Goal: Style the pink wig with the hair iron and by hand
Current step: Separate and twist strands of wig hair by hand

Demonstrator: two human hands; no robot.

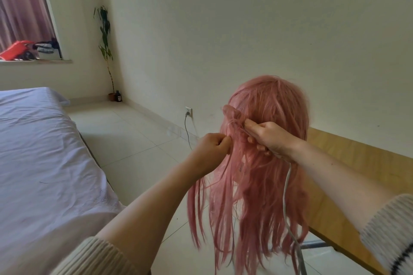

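Beside the bed, at the near end of the wooden table, we have the pink wig standing upright in front of us, its crown on top and its long strands falling straight down past the table edge. What carries it is hidden under the hair.

Our right hand is closed around the handle of the hair iron, most of which is buried in the wig, so we cannot tell whether its plates are clamped. Its white cord drops from under this hand down the right side of the hair. A rolled lock sits just above and left of these fingers, apparently wound about the iron's tip, which points left across the wig.

Our left hand is curled shut at the wig's left edge, thumb and fingers pinching a thin bunch of strands. The 2 hands are near each other at the same height, with the rolled lock between and slightly above them.

The coming move turns on this: the iron lies roughly level, crosswise to the downward fall of the hair, and the pinched strands lie to its left, nearer our left hand. We judge that hand should feed or steady the lock while the right one turns or slides the iron. The fingers look close to the hot end, which could mean a burn.
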